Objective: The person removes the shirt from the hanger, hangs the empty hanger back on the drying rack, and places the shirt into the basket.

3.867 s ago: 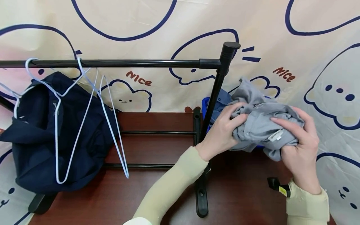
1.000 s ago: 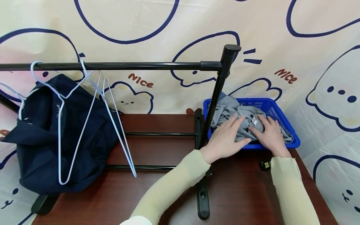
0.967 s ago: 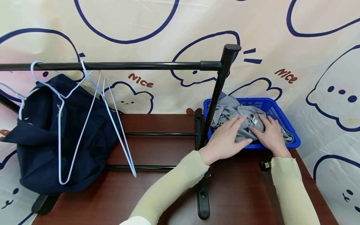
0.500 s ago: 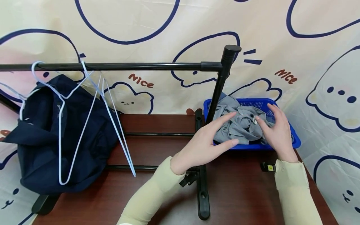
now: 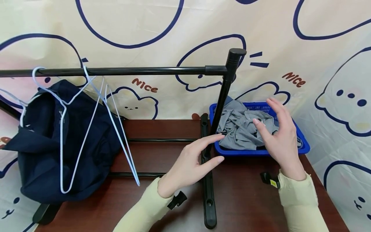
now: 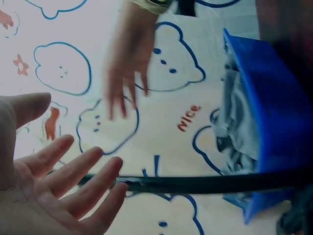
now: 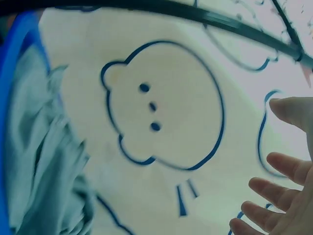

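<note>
Left hand (image 5: 188, 164) has pulled away from the basket (image 5: 246, 152) compared with a second ago, and the right hand (image 5: 282, 141) has come up off the grey cloth (image 5: 240, 125). Grip's wide on both, nothing held. Cloth sits bunched in the basket on the counter (image 5: 246, 196). Looks like the letting-go step to me; next move probably just calls for getting both hands clear. Count: one basket, one rack (image 5: 145, 71), one navy item (image 5: 98, 151), at least two hangers (image 5: 61, 145). Can't tell how many grey pieces.

Left hand (image 5: 186, 168), right hand (image 5: 282, 143) apart, fingers (image 6: 78, 170) loosely extended; forearms (image 5: 301, 209) angled forward.
</note>
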The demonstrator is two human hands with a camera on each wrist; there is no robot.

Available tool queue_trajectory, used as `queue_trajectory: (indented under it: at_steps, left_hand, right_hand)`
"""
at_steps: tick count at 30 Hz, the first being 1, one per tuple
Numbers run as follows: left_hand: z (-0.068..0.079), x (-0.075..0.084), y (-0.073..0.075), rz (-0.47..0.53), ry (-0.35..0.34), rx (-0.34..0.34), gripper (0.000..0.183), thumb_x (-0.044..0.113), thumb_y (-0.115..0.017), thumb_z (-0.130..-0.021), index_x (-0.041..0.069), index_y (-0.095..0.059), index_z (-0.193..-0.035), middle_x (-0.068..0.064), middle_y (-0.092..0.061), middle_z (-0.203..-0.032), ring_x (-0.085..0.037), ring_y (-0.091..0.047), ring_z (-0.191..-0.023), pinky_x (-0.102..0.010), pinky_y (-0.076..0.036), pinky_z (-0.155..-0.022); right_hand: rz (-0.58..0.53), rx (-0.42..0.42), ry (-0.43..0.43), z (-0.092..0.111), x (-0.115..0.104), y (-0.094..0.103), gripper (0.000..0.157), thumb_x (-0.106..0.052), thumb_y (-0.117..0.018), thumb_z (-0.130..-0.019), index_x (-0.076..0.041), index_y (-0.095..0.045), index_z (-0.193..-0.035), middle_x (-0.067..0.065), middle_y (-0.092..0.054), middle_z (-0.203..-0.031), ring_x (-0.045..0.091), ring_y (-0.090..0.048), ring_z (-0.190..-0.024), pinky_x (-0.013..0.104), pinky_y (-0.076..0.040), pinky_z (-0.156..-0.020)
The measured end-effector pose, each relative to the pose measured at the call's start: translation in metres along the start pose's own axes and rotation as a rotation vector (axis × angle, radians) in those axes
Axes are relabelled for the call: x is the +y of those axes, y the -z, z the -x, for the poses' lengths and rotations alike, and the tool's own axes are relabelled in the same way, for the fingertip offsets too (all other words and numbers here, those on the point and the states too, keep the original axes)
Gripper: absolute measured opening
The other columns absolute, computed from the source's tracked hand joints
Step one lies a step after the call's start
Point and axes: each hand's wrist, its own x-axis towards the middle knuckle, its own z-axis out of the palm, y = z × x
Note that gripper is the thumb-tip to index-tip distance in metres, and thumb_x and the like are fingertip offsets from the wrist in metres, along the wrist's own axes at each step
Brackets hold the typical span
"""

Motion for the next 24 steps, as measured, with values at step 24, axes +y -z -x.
queue_trajectory:
  at_steps: [24]
  left_hand:
    - [0.054, -0.055, 0.05, -0.142, 0.293, 0.273, 0.051, 0.034, -0.068, -0.1, 0.038, -0.051, -0.148, 0.013, -0.058, -0.141, -0.011, -0.056, -0.126, -0.048, -0.045, -0.102]
  right_hand:
    - [-0.247, 0.161, 0.447, -0.018, -0.139, -0.012, 0.066, -0.05, -0.068, -0.095, 0.006, -0.062, -0.128, 0.023, -0.053, -0.143, 0.041, -0.042, -0.139, 0.057, -0.028, -0.114]
